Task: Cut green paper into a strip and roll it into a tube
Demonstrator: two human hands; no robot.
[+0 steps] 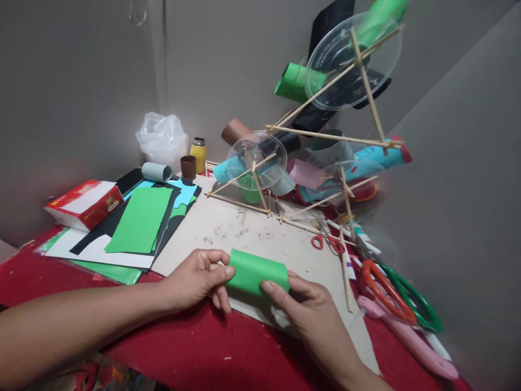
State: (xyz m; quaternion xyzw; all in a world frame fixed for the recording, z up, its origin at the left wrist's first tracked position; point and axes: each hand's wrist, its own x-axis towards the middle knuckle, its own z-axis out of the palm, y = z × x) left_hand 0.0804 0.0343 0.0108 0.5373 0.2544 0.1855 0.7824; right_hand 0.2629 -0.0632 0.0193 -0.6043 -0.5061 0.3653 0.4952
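Observation:
A curled piece of green paper (257, 269) is held between both hands above the near edge of a pale board (228, 228). My left hand (199, 277) pinches its left end between thumb and fingers. At the right end, my right hand (313, 304) grips the same paper, thumb on the front and fingers behind. The paper bends over into a tube-like shape, and its underside is hidden. Flat green sheets (140, 220) lie on black and white paper to the left.
Stick frames with clear plastic discs (256, 160) and paper tubes stand behind the board. Red-handled scissors (317, 241) and looped green handles (419, 304) are at right. A red box (87, 203), yellow bottle (198, 156) and plastic bag (161, 138) are at back left.

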